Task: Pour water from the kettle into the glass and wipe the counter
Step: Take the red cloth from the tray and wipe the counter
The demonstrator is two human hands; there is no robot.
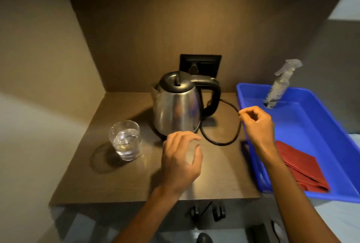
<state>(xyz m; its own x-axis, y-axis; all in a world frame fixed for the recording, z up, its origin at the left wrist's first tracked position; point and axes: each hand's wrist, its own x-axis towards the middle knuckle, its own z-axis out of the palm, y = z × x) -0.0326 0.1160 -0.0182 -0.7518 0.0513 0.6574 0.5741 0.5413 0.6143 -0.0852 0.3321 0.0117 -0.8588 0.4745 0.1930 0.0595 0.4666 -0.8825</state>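
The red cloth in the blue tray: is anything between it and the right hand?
Nothing visible blocks it. The cloth lies flat in the tray, nothing on it, just beside the right wrist. The right hand hovers over the tray's left rim, fingers curled and empty. The spray bottle stands farther back.

There was one kettle (176,104), one glass (125,140), one cord (222,141), one socket (200,65), one blue tray (315,126), one spray bottle (280,85), one red cloth (300,166), and two hands: left (181,162), right (257,124).

No readable text anywhere (the spray bottle (277,89) label is blurred).
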